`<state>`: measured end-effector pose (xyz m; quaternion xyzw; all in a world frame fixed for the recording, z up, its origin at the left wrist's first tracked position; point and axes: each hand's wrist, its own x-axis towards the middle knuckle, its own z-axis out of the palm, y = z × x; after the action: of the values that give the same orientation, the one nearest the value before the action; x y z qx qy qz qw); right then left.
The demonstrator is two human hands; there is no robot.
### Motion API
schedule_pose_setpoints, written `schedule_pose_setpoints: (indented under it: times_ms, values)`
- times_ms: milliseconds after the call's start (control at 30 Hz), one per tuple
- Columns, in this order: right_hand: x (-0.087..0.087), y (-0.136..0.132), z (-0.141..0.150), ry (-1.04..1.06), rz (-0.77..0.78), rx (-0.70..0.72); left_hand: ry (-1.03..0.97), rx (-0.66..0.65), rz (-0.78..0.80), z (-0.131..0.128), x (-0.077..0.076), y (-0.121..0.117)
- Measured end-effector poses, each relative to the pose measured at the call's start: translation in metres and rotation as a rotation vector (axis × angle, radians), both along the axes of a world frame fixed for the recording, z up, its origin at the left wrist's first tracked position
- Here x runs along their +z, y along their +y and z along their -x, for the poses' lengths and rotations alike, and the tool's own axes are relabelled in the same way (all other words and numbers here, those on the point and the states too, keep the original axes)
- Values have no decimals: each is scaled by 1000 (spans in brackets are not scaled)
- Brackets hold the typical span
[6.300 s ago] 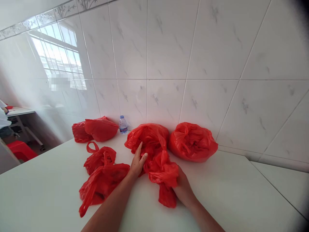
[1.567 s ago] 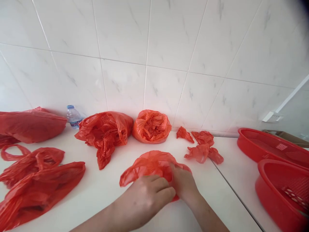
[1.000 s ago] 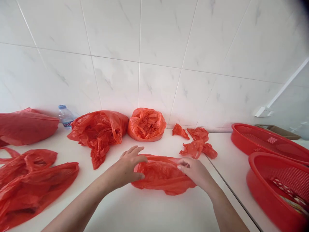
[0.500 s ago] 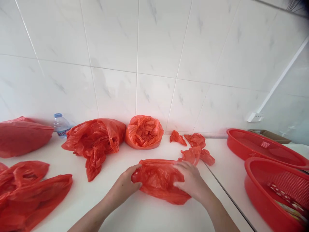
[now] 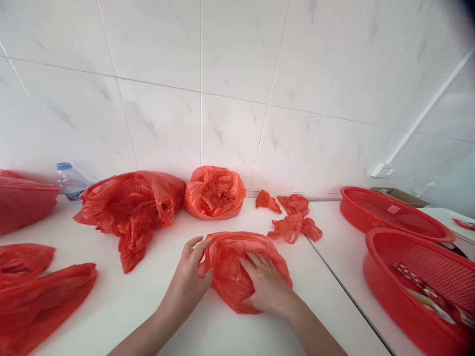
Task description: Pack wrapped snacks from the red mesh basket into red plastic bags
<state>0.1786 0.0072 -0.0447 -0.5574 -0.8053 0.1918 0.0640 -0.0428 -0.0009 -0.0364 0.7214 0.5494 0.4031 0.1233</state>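
Note:
A red plastic bag (image 5: pixel 230 252) lies spread on the white table in front of me, its mouth facing up. My left hand (image 5: pixel 193 272) is at its left side, with thumb and fingers closed around the rim. Inside the mouth is my right hand (image 5: pixel 263 284), fingers stretched out and pressed against the bag's inner folds. Just behind stands a rolled-down red bag (image 5: pixel 215 193) filled with crumpled red plastic. Several small crumpled red bags (image 5: pixel 293 227) lie to its right.
Left of centre sits a large heap of red bags (image 5: pixel 137 202), with a clear water bottle (image 5: pixel 70 180) behind it. More red bags (image 5: pixel 55 296) cover the left edge. Two red plastic baskets (image 5: pixel 371 267) stand at the right, near a seam in the table. A tiled wall (image 5: pixel 237 123) closes the back.
My right hand has moved from the bag's right rim into its mouth. The bag has opened wider, and my left hand stays at its left side. The view has shifted slightly.

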Motion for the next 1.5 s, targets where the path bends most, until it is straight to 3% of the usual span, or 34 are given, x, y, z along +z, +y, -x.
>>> schedule_pose_setpoints:
  times_ms: [67,133,200,267,333,400,467,533,633,733,833,933,1067,1167,1267,1333,1433,1500]
  values:
    - [4,0,-2,53,-1,14,166,-5,-262,0,5,-9]
    - [9,-3,-1,135,-12,50,298,-187,-448,-5,15,-17]
    - [13,-7,1,233,-27,96,403,-416,-350,-18,26,-19]
    - [15,-10,1,309,-16,109,500,-487,-88,-32,33,-12]
    - [17,-8,-3,343,19,107,560,-409,81,-41,33,2]
    - [17,-2,-11,384,46,64,595,-321,151,-42,28,18]
    - [13,7,-23,446,0,-64,611,-293,230,-35,22,29]
    - [8,17,-36,493,-88,-223,564,-345,271,-28,21,32]
    - [1,28,-49,501,-201,-341,447,-453,155,-22,25,27]
    - [5,29,-52,503,-305,-391,406,-468,-3,-20,30,17]
    - [13,21,-45,468,-376,-381,314,-300,-138,-15,25,7]
    - [16,12,-30,394,-344,-300,159,-105,-125,-5,8,-1]
    - [16,4,-13,292,-235,-161,27,-60,45,2,-21,-3]
    - [30,-4,-16,302,-271,-203,-12,-73,72,1,-36,0]
    - [53,-26,-44,373,-450,-353,-48,-89,84,-2,-42,2]
    - [64,-48,-78,310,-612,-485,-64,-88,109,-3,-43,3]
    - [65,-90,-145,-78,-768,-738,-93,-97,118,-1,-47,6]
    - [58,-119,-187,-297,-754,-833,-115,-107,115,-1,-52,8]
